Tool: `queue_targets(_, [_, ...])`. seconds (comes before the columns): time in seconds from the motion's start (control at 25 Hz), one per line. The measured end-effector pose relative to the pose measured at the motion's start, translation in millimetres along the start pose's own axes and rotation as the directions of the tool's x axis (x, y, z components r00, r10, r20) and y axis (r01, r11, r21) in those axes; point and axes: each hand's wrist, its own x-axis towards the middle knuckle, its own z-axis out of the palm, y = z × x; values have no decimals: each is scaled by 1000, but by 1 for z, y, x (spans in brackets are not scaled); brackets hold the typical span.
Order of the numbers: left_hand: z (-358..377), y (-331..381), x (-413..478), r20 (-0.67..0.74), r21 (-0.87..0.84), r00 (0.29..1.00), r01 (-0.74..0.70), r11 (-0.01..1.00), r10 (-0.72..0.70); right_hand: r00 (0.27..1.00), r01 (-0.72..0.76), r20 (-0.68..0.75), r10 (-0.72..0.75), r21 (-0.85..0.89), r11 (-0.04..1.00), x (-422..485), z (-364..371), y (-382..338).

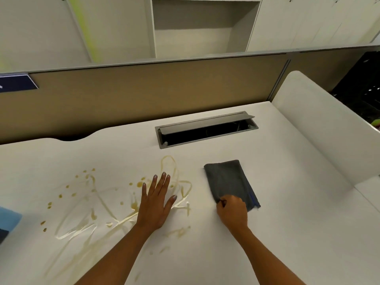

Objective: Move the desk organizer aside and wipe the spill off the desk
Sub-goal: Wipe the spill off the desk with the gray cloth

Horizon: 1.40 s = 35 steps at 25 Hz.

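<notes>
Brown spill (115, 204) streaks the white desk (287, 223), smeared in loops and drops at about 8 o'clock of the frame. The left hand (155, 204) lies flat on it, fingers spread, holding nothing. At 3 o'clock of that hand, the right hand (232, 212) pinches the near edge of a grey cloth (228, 179). A blue thing (8, 221) shows at the left edge; whether it is the organizer, I cannot tell.

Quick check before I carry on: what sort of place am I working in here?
Most likely an office cubicle: a white desk with a flip-lid cable box, a fabric partition panel behind it, and pale cabinets with an open shelf beyond.
</notes>
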Motion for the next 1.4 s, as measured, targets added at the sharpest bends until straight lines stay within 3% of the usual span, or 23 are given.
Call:
queue_targets(0.24, [8, -7, -43, 35, -136, 998, 52, 989, -48, 987, -86, 143, 74, 79, 993, -74, 5, 12])
queue_targets(0.44, [6, -9, -67, 62, -100, 998, 22, 995, -16, 999, 43, -6, -42, 152, 988, -59, 0, 7])
queue_targets(0.56, [5, -6, -71, 41, -137, 997, 69, 988, -64, 986, 82, 153, -71, -67, 994, -41, 21, 9])
queue_targets(0.64, [7, -6, -72, 34, -148, 995, 97, 984, -93, 990, 91, 131, -60, -249, 964, -35, 35, 11])
queue_targets(0.72, [9, -8, -73, 33, -152, 993, 119, 981, -115, 995, 92, 75, -72, -304, 948, -31, 44, 9])
queue_targets(0.92, [11, -14, -71, 7, -172, 984, 174, 970, -176, 990, 140, 13, -142, -277, 951, -14, 54, 5])
queue_targets(1.16, [9, -15, -66, -4, -185, 977, 211, 960, -215, 970, 243, 48, -238, -149, 958, 30, 60, -6])
queue_targets(1.4, [7, -15, -63, -14, -181, 973, 225, 957, -231, 942, 315, 149, -302, -77, 946, 78, 81, -64])
